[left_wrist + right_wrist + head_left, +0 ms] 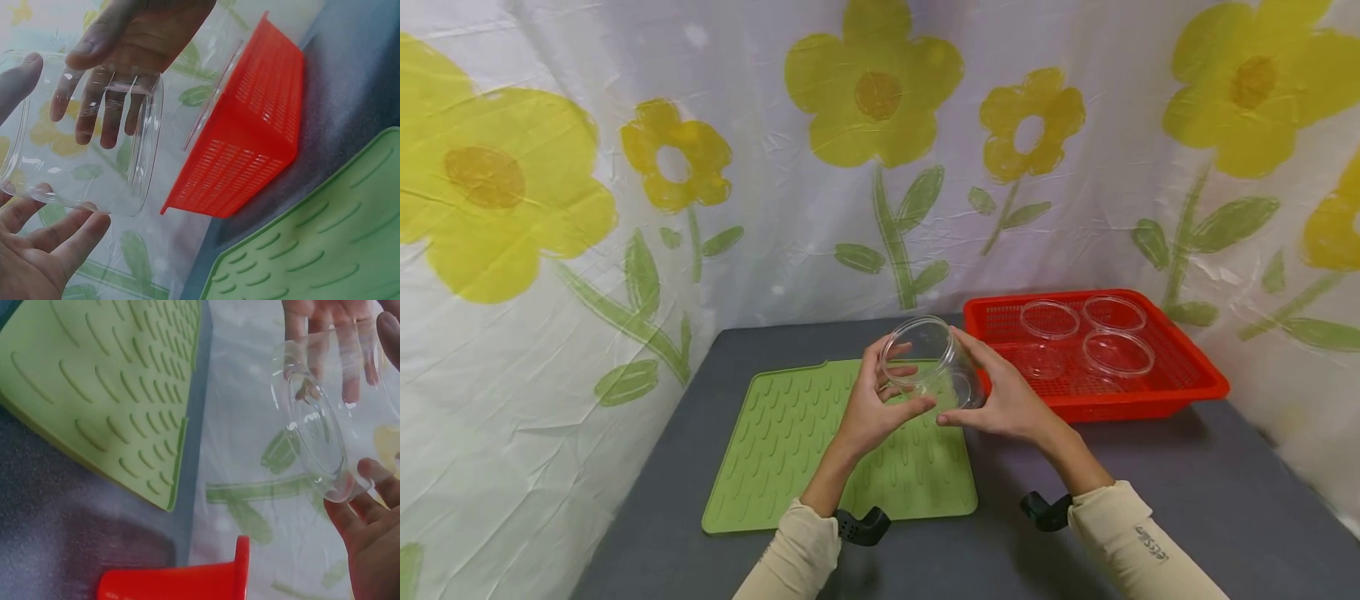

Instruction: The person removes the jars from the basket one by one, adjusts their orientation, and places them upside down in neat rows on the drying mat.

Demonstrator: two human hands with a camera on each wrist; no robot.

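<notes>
Both hands hold a clear, round, wide-mouthed jar (953,367) in the air above the mat. It is tilted, its mouth toward the upper left in the head view. My left hand (871,408) grips it near the rim, fingers behind and thumb in front. Toward the base, my right hand (1011,402) grips the other side with its fingers and thumb. In the left wrist view, the right hand's fingers (97,109) show through the transparent wall of the jar (87,178). The jar's ringed base (319,428) faces left in the right wrist view.
A green ridged drying mat (790,454) lies on the dark grey table (647,517). To its right, a red perforated basket (1202,387) holds three clear jars (1117,354), mouths up. Behind the table hangs a flower-printed curtain (760,200).
</notes>
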